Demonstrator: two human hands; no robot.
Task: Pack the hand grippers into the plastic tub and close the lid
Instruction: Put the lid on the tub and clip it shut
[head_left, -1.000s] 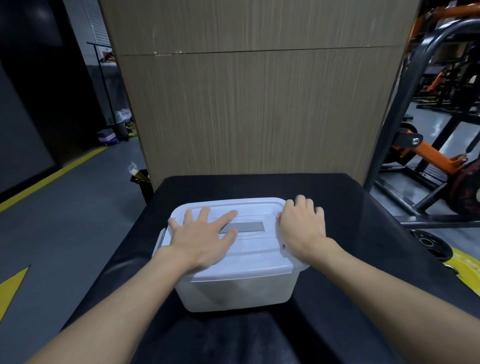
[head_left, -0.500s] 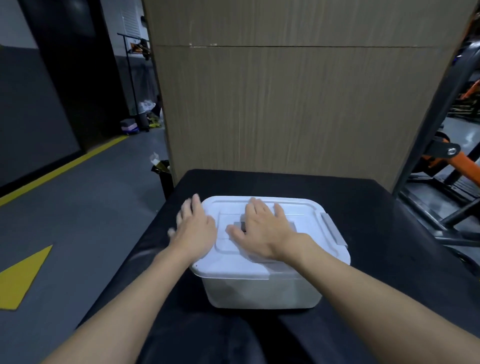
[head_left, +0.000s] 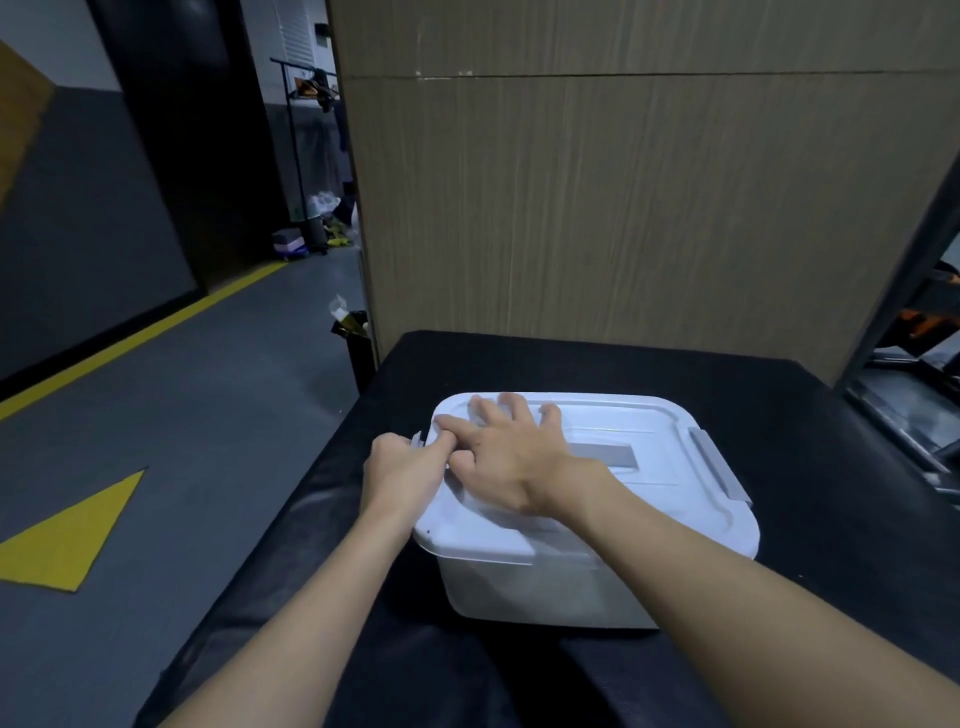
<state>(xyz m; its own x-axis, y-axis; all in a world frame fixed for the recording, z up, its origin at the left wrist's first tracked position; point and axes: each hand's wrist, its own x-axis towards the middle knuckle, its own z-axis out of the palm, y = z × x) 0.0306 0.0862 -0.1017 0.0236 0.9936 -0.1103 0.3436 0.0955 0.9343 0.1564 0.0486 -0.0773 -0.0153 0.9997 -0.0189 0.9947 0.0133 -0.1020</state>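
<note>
A white plastic tub (head_left: 545, 587) stands on the black table (head_left: 810, 415) with its lid (head_left: 649, 447) lying on top. My left hand (head_left: 400, 467) curls around the lid's left clip at the tub's left edge. My right hand (head_left: 511, 457) lies flat on the left part of the lid, fingers spread, touching the left hand's fingers. The grey right clip (head_left: 719, 467) sits down against the lid's right side. A grey handle recess (head_left: 608, 454) shows beside my right wrist. No hand grippers are visible; the tub's inside is hidden.
A wood-grain wall (head_left: 623, 208) rises right behind the table. A small black bin (head_left: 356, 343) stands at the table's far left corner. Grey floor with yellow markings (head_left: 72, 530) lies to the left. A dark metal gym frame (head_left: 898, 291) stands at the right.
My left hand slid off the lid top and closed on the left clip. My right hand shifted left across the lid. The view turned left, so the tub sits further right.
</note>
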